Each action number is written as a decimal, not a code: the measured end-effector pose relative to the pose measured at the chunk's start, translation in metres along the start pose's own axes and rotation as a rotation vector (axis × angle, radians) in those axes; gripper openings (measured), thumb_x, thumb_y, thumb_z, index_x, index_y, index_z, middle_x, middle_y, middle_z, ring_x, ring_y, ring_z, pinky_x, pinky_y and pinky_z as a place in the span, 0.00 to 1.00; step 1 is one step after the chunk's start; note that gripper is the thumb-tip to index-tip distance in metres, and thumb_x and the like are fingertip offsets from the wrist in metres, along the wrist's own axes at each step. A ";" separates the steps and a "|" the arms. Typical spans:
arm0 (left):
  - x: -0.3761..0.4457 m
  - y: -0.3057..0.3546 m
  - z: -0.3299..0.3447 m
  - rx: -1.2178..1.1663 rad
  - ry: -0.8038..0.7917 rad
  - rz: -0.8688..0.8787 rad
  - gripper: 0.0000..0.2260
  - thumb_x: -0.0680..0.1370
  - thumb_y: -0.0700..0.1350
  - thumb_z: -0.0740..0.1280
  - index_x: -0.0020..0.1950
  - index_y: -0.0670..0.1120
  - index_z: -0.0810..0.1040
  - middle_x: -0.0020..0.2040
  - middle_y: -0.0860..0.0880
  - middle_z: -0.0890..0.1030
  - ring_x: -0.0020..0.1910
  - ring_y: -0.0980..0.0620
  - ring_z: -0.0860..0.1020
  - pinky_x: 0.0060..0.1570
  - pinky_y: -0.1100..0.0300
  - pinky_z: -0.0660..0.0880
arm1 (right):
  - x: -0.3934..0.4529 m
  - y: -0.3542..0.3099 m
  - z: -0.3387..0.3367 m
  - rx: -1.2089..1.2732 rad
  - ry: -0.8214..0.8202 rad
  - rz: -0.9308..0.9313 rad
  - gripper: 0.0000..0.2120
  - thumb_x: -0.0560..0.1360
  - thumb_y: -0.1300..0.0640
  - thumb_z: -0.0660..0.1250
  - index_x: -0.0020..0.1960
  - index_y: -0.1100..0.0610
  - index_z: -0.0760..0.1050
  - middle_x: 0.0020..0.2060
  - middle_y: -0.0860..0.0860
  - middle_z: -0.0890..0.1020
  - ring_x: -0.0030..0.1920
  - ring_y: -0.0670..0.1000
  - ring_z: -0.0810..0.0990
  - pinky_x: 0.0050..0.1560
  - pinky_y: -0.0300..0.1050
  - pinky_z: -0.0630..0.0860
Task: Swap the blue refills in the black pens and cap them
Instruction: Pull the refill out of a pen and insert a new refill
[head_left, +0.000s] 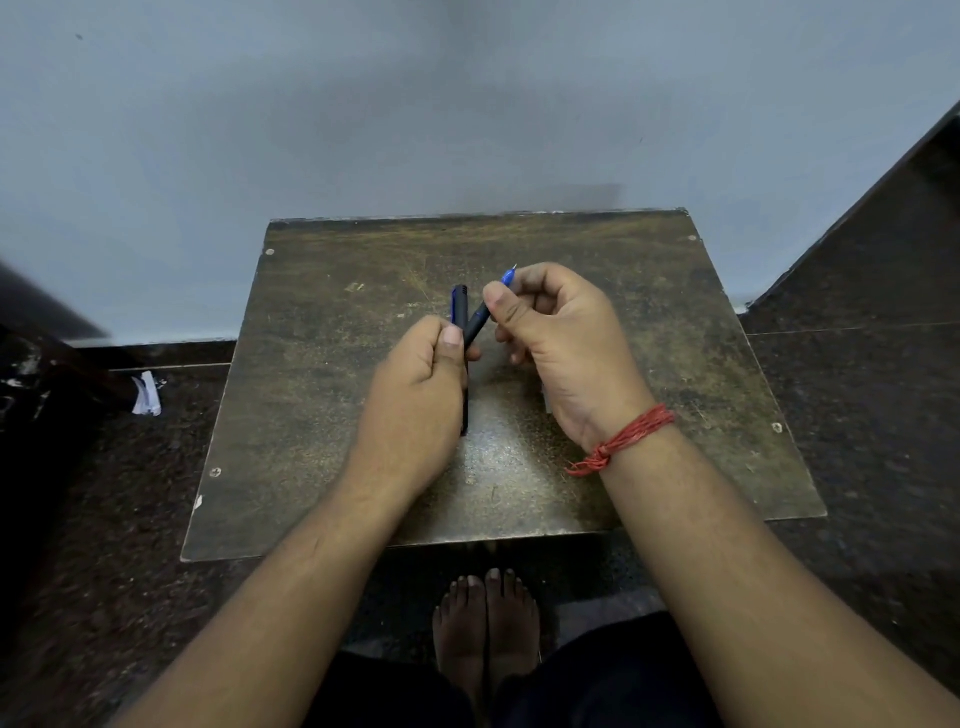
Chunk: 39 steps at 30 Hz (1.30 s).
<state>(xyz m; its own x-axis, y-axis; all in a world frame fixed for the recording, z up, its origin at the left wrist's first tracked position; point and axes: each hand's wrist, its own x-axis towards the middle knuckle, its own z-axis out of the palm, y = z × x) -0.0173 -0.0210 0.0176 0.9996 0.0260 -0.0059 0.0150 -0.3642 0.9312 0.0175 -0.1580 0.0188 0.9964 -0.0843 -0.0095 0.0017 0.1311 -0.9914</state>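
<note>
Both hands grip pens above the bench (649, 332): my left hand (415, 395) holds the capped pen (459, 304), my right hand (561, 332) the uncapped pen (480, 322). I'd judge a steady, straight pull best.

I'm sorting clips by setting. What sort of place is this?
Probably a plain room in a home, not a workshop: a small worn brown wooden table stands against a bare pale blue wall on a dark speckled stone floor, with the person's bare feet beneath.
</note>
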 end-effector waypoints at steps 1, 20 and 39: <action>0.000 0.001 0.000 0.002 0.000 -0.003 0.14 0.86 0.48 0.56 0.46 0.45 0.76 0.27 0.62 0.72 0.26 0.62 0.67 0.28 0.67 0.63 | 0.000 0.000 0.000 0.021 -0.010 0.009 0.04 0.76 0.62 0.72 0.45 0.54 0.79 0.31 0.45 0.80 0.32 0.43 0.76 0.30 0.37 0.71; -0.002 0.003 0.000 -0.035 0.008 -0.014 0.15 0.86 0.48 0.55 0.47 0.44 0.76 0.27 0.59 0.69 0.24 0.63 0.67 0.25 0.71 0.63 | -0.004 -0.008 0.001 -0.062 0.036 0.063 0.03 0.74 0.58 0.74 0.44 0.56 0.80 0.34 0.51 0.79 0.31 0.44 0.74 0.29 0.35 0.69; 0.001 -0.001 0.001 -0.055 -0.006 -0.014 0.14 0.86 0.48 0.56 0.46 0.46 0.76 0.26 0.60 0.71 0.26 0.62 0.67 0.27 0.67 0.65 | -0.006 -0.012 0.003 0.123 -0.037 0.150 0.05 0.77 0.64 0.68 0.45 0.57 0.81 0.38 0.54 0.82 0.27 0.45 0.75 0.21 0.33 0.64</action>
<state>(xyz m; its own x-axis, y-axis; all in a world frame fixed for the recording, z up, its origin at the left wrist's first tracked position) -0.0163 -0.0213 0.0164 0.9995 0.0253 -0.0211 0.0280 -0.3124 0.9496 0.0120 -0.1558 0.0307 0.9886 -0.0185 -0.1492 -0.1394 0.2597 -0.9556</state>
